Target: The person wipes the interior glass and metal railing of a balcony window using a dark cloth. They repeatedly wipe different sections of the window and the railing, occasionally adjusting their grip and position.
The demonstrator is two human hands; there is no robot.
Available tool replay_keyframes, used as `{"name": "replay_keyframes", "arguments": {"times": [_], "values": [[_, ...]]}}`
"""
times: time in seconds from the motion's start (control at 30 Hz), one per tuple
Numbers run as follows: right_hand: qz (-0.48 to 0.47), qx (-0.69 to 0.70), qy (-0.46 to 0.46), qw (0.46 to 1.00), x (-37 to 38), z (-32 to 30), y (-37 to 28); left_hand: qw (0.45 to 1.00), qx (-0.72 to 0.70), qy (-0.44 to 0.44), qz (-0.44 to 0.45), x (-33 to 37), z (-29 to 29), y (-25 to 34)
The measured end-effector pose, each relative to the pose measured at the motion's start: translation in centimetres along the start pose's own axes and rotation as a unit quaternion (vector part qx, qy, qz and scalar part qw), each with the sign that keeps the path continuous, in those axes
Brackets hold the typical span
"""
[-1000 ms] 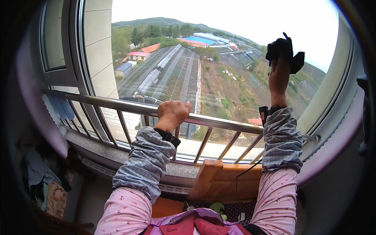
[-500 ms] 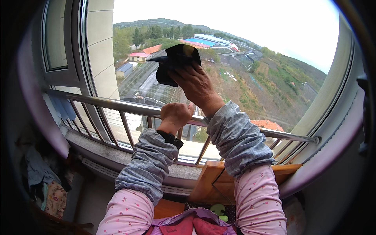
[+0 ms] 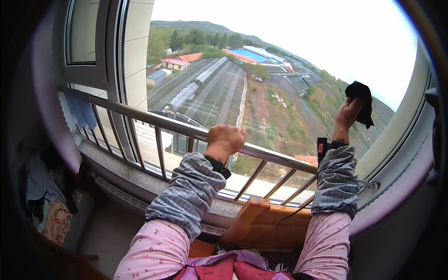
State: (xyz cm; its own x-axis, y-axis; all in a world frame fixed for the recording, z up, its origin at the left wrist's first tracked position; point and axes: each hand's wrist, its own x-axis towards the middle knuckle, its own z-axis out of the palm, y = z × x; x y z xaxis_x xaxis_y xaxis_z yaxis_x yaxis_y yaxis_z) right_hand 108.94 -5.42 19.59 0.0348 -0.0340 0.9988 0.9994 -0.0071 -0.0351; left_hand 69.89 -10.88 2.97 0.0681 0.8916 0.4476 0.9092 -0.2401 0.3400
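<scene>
My left hand point(image 3: 226, 141) is closed around the shiny metal railing point(image 3: 275, 159) that runs across the front of the window. A black cloth point(image 3: 360, 99) is in my right hand point(image 3: 348, 114), held up against the right part of the window glass point(image 3: 275, 100); the fingers are wrapped on it and partly hidden. Both forearms wear grey checked sleeve covers over pink flowered sleeves. A black band point(image 3: 218, 167) is on the left wrist, and a dark band point(image 3: 325, 148) on the right one.
A blue-grey cloth point(image 3: 80, 111) hangs over the railing's left end. Below the railing is a stone sill point(image 3: 119, 170), with a wooden board point(image 3: 266, 224) standing near it. Clothes point(image 3: 44, 191) lie at the lower left. A framed window sash point(image 3: 86, 77) is at the left.
My right hand has swept the black cloth from the middle of the glass to the far right and slightly down. The left hand stays on the railing; the view has shifted a little.
</scene>
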Motion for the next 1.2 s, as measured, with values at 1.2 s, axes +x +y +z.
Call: {"name": "replay_keyframes", "arguments": {"times": [1.2], "values": [[-0.421, 0.297, -0.098, 0.852, -5.0, -0.2, -36.4, 0.998, -0.033, -0.037, 0.042, 0.1, 0.9, -1.0]]}}
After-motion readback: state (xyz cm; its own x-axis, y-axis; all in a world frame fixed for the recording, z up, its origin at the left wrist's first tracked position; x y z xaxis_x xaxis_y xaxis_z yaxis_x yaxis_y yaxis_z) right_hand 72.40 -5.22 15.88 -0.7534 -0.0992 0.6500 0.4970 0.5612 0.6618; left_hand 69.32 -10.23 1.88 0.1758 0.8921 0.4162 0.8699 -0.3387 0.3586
